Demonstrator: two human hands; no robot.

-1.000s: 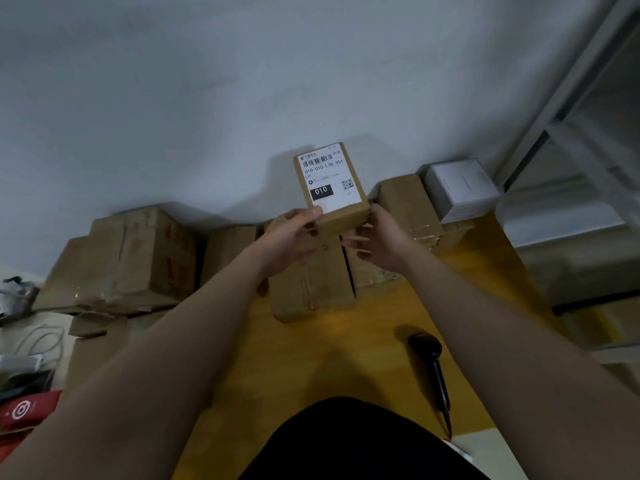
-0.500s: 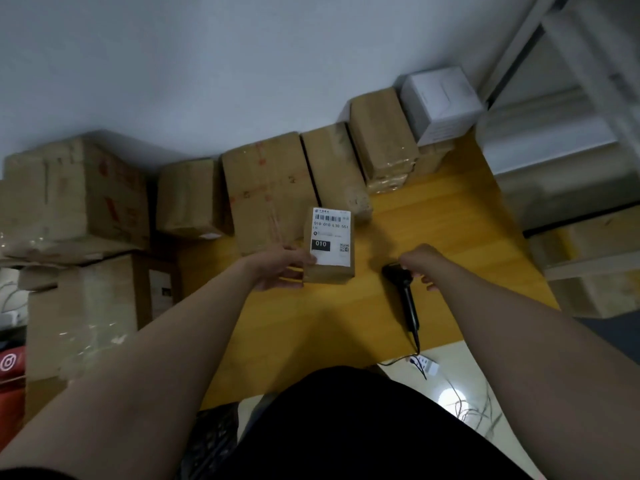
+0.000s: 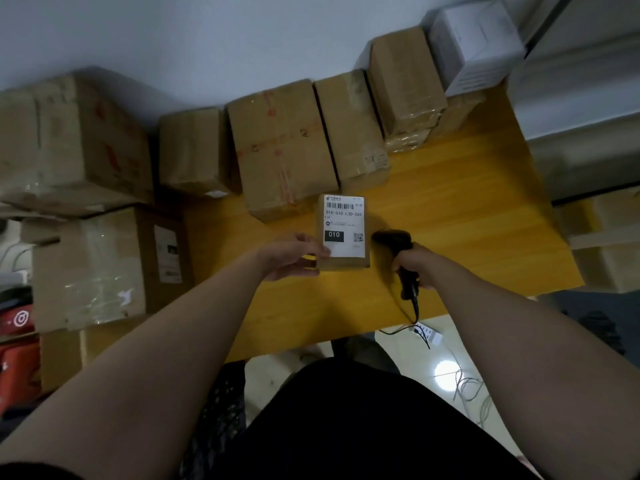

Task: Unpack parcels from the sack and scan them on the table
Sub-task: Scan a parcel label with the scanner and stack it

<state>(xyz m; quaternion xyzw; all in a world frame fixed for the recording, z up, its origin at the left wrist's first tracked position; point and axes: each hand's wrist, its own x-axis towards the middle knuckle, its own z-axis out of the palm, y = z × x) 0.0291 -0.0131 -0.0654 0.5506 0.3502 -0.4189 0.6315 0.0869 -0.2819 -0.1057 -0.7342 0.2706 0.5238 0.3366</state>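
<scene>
Far left, the stacked cartons (image 3: pixel 93 265) off the tabletop's left edge haven't budged. In to the left hand (image 3: pixel 291 256): a second ago it shared the parcel (image 3: pixel 343 230) in mid-air with the other hand, and now it has it alone. The grip is a pinch on the near left corner, thumb on top of the white label (image 3: pixel 344 221), fingers curled against the side. The parcel has come down to the middle of the tabletop (image 3: pixel 485 209), just in front of the row of boxes (image 3: pixel 284 147) lining the far edge, label and barcode facing up. Flat or propped a little? Cannot tell.

Now the real news, on the right: the scanner (image 3: pixel 394 239). Half a second back it lay on the tabletop with fingers only reaching for it. Now the right hand (image 3: pixel 417 263) has a full closed grip round the handle, the head raised just beside the parcel's right edge and the cable (image 3: pixel 414 308) trailing off the near edge. By my read, unpacking is done for this one. Next is swinging that head over the barcode.
</scene>
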